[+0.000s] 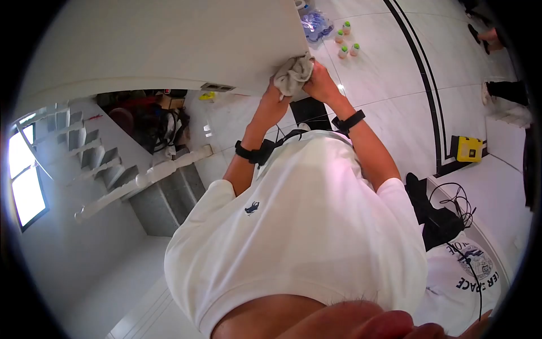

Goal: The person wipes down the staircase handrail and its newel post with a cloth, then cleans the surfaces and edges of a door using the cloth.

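A crumpled grey cloth [293,74] is bunched between my two hands, at the lower edge of a large pale panel [186,39]. My left hand [275,97] is closed on the cloth's left side, its fingers partly hidden by it. On the other side my right hand [320,82] grips the cloth near the panel's corner. Each wrist wears a black band. A dark rectangular slot [218,87] shows in the panel's edge, left of my hands.
Several green-capped bottles [343,52] stand on the tiled floor beside a plastic-wrapped pack [317,25]. A yellow case [468,149] is at the right, near people's legs. Stairs with a white railing [144,179] are at left. Another person in a white shirt [457,282] is at lower right.
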Demonstrator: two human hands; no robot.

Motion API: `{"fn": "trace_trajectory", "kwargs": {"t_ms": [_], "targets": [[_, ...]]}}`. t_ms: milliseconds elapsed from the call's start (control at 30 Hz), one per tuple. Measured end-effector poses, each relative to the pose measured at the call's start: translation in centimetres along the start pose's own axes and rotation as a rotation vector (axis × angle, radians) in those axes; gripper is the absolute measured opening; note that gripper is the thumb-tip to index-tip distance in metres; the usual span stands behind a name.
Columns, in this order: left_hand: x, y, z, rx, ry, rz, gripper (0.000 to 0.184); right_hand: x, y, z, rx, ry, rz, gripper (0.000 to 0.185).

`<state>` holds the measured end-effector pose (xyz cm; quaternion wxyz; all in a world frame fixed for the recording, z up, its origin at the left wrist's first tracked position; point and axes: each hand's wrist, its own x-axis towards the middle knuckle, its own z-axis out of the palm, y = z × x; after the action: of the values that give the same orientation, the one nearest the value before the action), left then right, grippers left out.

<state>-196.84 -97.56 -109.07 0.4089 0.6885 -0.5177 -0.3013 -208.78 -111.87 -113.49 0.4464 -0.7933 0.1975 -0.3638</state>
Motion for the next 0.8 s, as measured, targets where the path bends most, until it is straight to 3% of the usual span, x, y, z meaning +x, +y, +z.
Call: {"fn": "trace_trajectory", "kwargs": {"t_ms": [33, 100, 133, 200, 333, 400, 433, 467, 500, 533, 567, 633, 667, 700, 767, 800], "targets": [[-0.5, 0.3, -0.4, 0.001, 0.004, -0.002, 0.055, 0.2, -0.7, 0.0, 0.002, -0.003, -0.002, 0.046], [-1.5, 0.9, -1.0, -0.162, -0.165, -0.541, 0.053, 0.6, -1.8, 0.0, 0.075, -0.041, 0.239, 0.045], [-1.7, 0.6, -1.3, -0.167, -0.161, -0.544, 0.053, 1.1, -3.4, -0.1, 0.075, -0.049, 0.24, 0.045], [-2.3, -0.2, -1.5, -0.385, -0.2, -0.789, 0.059, 2.5, -8.0, -0.7, 0.074, 0.141, 0.067, 0.039], [-2.7, -0.7, -0.7, -0.238, -0.255, -0.651, 0.074, 5.2, -14.6, -1.5, 0.35, 0.157, 0.019, 0.038], [-3.4, -4.3, -0.5, -0.612, -0.324, -0.312, 0.07, 5.8, -14.6, -0.5, 0.24, 0.167, 0.016, 0.038], [-3.0, -3.9, -1.0, -0.617, -0.322, -0.311, 0.07, 6.2, -14.2, 0.1, 0.134, 0.177, 0.009, 0.038], [-2.4, -2.5, -1.7, -0.796, -0.149, -0.282, 0.064, 5.9, -13.3, 0.9, 0.132, 0.17, 0.013, 0.038], [-2.0, -1.7, -2.1, -0.969, 0.028, -0.252, 0.059, 5.1, -12.0, 2.0, -0.095, 0.208, -0.048, 0.037], [-1.7, -2.3, -2.4, -0.968, 0.096, -0.229, 0.056, 4.3, -10.8, 3.0, -0.32, 0.243, -0.115, 0.037], [-1.5, -3.0, -2.6, -0.963, 0.163, -0.206, 0.053, 3.6, -9.8, 3.6, -0.317, 0.233, -0.119, 0.037], [-2.2, -5.2, -2.9, -0.773, 0.197, -0.109, 0.046, 1.7, -7.6, 4.1, -0.342, 0.146, 0.051, 0.034], [-2.9, -4.0, -2.7, -0.772, 0.335, -0.183, 0.043, 0.9, -6.4, 4.0, -0.335, 0.108, 0.036, 0.032], [-3.1, -4.3, -2.4, -0.766, 0.34, -0.178, 0.043, 0.2, -4.4, 3.7, -0.329, 0.11, 0.029, 0.032], [-3.6, -4.7, -2.3, -0.821, 0.502, -0.197, 0.041, 0.4, -2.6, 2.9, -0.057, -0.179, 0.027, 0.034], [-3.9, -4.2, -2.5, -0.81, 0.512, -0.203, 0.05, -0.1, -3.4, 1.9, 0.081, -0.194, 0.047, 0.044]]}}
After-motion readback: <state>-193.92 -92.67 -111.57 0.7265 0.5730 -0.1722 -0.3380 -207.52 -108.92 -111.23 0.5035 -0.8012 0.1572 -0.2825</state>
